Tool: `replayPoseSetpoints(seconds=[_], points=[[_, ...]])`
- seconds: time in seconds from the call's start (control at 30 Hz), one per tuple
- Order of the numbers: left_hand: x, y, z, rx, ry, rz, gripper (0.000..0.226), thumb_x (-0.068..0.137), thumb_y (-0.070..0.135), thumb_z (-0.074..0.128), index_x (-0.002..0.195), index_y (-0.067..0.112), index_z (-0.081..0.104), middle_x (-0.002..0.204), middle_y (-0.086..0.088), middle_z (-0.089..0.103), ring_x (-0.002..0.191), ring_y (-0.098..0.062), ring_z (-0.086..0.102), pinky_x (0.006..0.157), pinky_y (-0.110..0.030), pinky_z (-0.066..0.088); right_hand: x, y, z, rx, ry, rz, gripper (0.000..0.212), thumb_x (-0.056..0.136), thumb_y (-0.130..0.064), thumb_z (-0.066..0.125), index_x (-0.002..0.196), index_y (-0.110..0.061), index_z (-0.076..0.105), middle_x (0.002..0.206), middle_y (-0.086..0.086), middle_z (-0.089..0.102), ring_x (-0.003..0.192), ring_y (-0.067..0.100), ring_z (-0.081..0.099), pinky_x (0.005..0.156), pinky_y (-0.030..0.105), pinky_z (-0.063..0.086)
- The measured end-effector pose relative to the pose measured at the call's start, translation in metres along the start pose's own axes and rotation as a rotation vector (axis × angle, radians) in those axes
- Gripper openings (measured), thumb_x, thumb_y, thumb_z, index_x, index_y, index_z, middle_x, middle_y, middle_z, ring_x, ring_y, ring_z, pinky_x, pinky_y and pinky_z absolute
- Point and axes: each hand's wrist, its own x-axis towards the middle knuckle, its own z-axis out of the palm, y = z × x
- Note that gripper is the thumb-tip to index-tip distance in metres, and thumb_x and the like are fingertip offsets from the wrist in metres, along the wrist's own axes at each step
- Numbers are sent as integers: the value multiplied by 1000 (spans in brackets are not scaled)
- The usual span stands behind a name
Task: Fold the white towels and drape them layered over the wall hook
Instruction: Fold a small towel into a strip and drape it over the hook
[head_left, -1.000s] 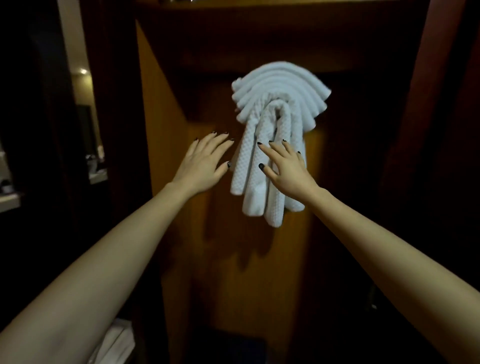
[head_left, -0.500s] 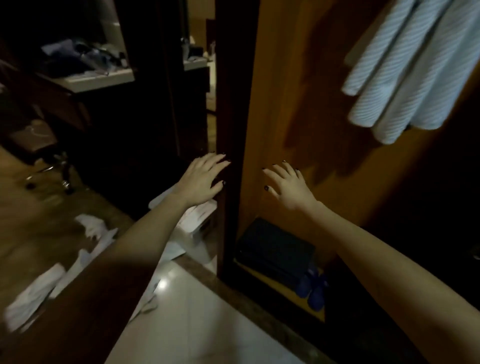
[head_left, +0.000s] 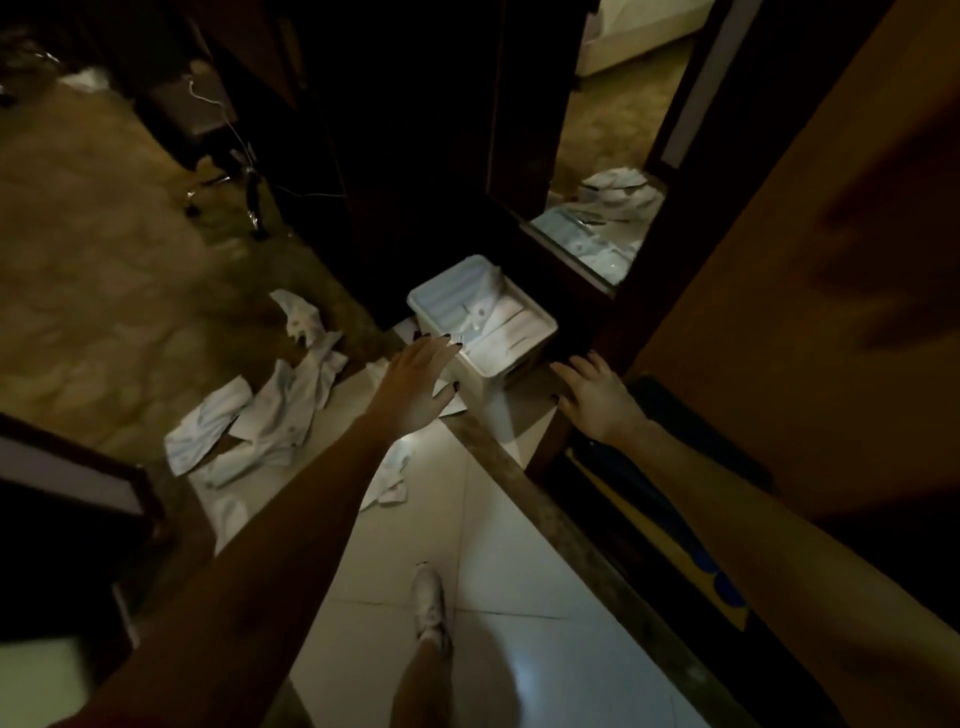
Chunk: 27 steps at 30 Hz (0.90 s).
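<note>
**Both hands open over the bin**

The left hand (head_left: 421, 387) hovers with fingers spread and straight, holding nothing, its fingertips at the near left rim of a white bin (head_left: 540, 318) on the floor. The right hand (head_left: 597, 397) is flat and empty too, just right of the bin. Folded white towels (head_left: 501, 327) lie inside the bin. More white cloths (head_left: 270, 415) lie scattered on the floor to the left. A shoe (head_left: 428, 603) stands on the near tiles.

No writing, label, brand or number can be read anywhere; the white box (head_left: 519, 364) and its contents are too blurred.
</note>
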Motion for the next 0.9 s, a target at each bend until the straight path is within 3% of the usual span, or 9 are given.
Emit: replayPoseSetpoints(seconds=[0.17,0.27,0.43,0.63,0.9], points=[[58,-62,29,-156,-54,-176,54,96,23,57,146,9,40,151,-10,38,141,-27,30,117,-34,16,88,-5,9,16,-45,-23,55,102,-26,46,152,-11,28,152,13,35,143,31,26,120,40,13],[93,-93,44,-174,-127,-187,56,97,25,53,148,11,35,154,-8,34,144,-23,24,118,-31,8,138,-6,17,69,-88,39,58,101,-22,47,153,-10,24,153,12,34,143,30,26,118,42,18],[147,-142,60,-173,-190,-216,56,98,27,53,149,13,34,155,-7,33,144,-23,25,119,-36,17,215,-17,44,148,-105,124,56,102,-24,43,153,-8,26,152,14,35,142,32,26,117,40,22],[215,-214,93,-98,-266,-170,55,99,30,51,148,14,35,153,-8,35,141,-25,29,115,-36,25,326,-12,76,143,-152,92,59,101,-28,47,154,-15,24,155,12,30,144,32,21,112,42,29],[312,-303,211,-112,-424,-212,55,98,31,53,147,13,37,148,-12,41,136,-28,36,110,-34,28,507,39,136,141,-271,65,67,99,-28,54,155,-17,19,159,11,24,143,33,21,112,47,31]])
